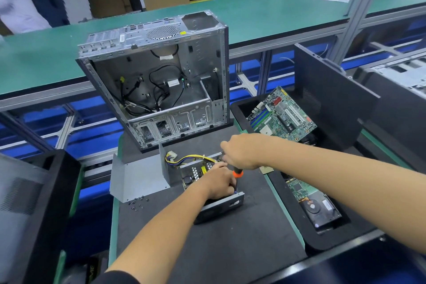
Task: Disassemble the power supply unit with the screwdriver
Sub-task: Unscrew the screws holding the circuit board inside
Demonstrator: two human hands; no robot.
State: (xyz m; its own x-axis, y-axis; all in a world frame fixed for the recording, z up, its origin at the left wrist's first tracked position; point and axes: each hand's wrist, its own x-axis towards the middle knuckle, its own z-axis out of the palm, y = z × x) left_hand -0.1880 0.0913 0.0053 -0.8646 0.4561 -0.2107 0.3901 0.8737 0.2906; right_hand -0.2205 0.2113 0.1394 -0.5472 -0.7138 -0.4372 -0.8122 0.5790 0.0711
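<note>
Several loose screws [137, 202] lie on the dark mat of the desk [207, 249], just near of a removed grey metal cover [138, 176], so the lid of the power supply unit [207, 182] is already off and its circuit board and yellow-and-black wire bundle [184, 159] lie exposed. Right of the cover, the left hand [219, 183] is curled down into the open unit, gripping it by its near wall. The right hand [241, 151] is clenched on the top of the screwdriver [237, 174], whose orange-and-black handle stands nearly upright over the unit's near right corner. By my judgement the inner board screws are being worked now; lifting out the board and fan is left. Behind stands a gutted computer case [159, 76]; to the right a motherboard [282, 115] lies in a bin. No label or brand is legible.
</note>
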